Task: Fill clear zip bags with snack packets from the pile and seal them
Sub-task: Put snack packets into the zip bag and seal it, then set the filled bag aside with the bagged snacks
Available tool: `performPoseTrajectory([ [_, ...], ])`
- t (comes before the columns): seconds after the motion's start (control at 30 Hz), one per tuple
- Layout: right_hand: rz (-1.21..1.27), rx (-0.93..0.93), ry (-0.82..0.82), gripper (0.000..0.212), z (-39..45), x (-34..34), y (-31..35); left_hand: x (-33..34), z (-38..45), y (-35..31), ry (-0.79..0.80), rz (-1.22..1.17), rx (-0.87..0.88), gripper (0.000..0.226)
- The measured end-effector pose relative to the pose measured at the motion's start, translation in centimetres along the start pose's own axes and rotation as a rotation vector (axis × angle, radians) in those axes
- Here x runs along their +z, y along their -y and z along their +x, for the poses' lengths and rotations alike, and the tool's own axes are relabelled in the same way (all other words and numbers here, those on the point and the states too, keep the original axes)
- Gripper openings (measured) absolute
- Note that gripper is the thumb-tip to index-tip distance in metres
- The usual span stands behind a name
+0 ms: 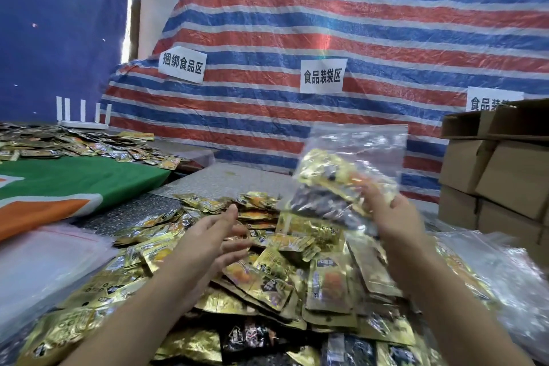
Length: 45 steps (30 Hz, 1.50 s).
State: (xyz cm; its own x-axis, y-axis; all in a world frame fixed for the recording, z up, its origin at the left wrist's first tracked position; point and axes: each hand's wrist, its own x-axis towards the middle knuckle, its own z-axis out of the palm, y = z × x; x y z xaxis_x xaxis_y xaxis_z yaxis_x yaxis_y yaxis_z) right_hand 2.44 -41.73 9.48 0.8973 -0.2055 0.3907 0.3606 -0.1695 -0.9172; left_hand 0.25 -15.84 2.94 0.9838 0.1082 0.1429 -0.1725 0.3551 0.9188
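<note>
A striped tarp (341, 38) in red, blue and white covers the far wall and carries three white paper signs (323, 76). A blue sheet (59, 24) hangs at the far left. The table (225, 180) has a speckled grey top, bare only in its far middle part. A pile (267, 276) of gold and black snack packets covers the near middle of the table. A green and orange cloth (74, 184) lies on the left, with a second spread of packets (74, 142) beyond it. Stacked cardboard boxes (499, 169) stand at the right. A stack of empty clear bags (44, 261) lies near left; more clear plastic (505, 276) lies near right. The right hand (389, 214) grips a clear zip bag (350, 169) by its lower part, raised above the pile right of centre; the bag holds several packets and tilts left, top edge far. Whether its zip is closed cannot be told. The left hand (219, 235) is held over the pile, fingers straight and spread, holding nothing. A white router (83, 119) with upright antennas stands at the far left.
</note>
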Motion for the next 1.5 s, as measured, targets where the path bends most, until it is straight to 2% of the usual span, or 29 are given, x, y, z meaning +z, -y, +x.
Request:
performPoseTrajectory([
  [0.07,-0.052,-0.033,-0.221,0.039,2.6,-2.3,-1.1,0.3,0.0,0.0,-0.018,0.024,-0.013,0.058],
  [0.17,-0.244,0.029,-0.402,0.041,6.3,-5.6,-3.7,0.4,0.0,0.0,-0.044,0.072,-0.028,0.049],
  [0.3,-0.901,0.241,-0.367,0.051,7.7,-9.1,-6.9,0.4,0.1,0.3,-0.038,0.125,-0.041,0.035],
  [0.4,-1.124,0.277,-0.417,0.091,7.7,-9.5,-7.2,0.3,0.2,0.4,-0.028,0.149,-0.047,0.032],
  [0.43,-1.184,0.261,-0.408,0.096,7.7,-9.3,-6.9,0.2,0.2,0.5,-0.026,0.159,-0.048,0.031],
  [0.47,-1.247,0.238,-0.388,0.093,7.7,-9.1,-6.7,0.2,0.2,0.5,-0.024,0.172,-0.048,0.031],
  [0.57,-1.435,0.087,-0.326,0.055,7.8,-8.4,-6.0,0.1,0.2,0.8,-0.027,0.203,-0.04,0.029],
  [0.63,-1.441,-0.043,-0.246,0.04,7.9,-8.0,-5.8,0.1,0.3,1.0,-0.036,0.218,-0.041,0.027],
  [0.7,-1.422,-0.116,-0.102,0.037,7.9,-7.6,-5.9,0.0,0.4,1.1,-0.036,0.234,-0.045,0.026],
  [0.77,-1.474,-0.087,0.043,0.04,7.8,-7.2,-6.1,0.0,0.4,1.3,-0.031,0.254,-0.05,0.028],
  [0.87,-1.562,-0.043,0.106,0.045,7.6,-6.9,-6.5,0.1,0.4,1.4,-0.023,0.281,-0.064,0.031],
  [1.0,-1.585,-0.01,0.096,0.047,6.9,-6.4,-5.9,0.4,0.2,1.7,-0.001,0.301,-0.075,0.031],
  [1.1,-1.524,-0.134,-0.007,0.043,5.5,-5.2,-4.9,0.5,0.1,1.7,0.001,0.318,-0.059,0.028],
  [1.2,-1.184,-0.263,-0.009,0.032,3.2,-2.6,-3.5,0.5,0.0,1.6,-0.016,0.332,-0.033,0.027],
  [1.3,-0.747,-0.255,0.058,0.031,0.4,0.6,-1.7,0.6,-0.3,1.6,-0.048,0.373,0.012,0.027],
  [1.5,-0.355,-0.295,0.146,0.033,-3.8,5.2,2.0,0.7,-0.6,1.3,-0.143,0.516,0.177,0.023],
])
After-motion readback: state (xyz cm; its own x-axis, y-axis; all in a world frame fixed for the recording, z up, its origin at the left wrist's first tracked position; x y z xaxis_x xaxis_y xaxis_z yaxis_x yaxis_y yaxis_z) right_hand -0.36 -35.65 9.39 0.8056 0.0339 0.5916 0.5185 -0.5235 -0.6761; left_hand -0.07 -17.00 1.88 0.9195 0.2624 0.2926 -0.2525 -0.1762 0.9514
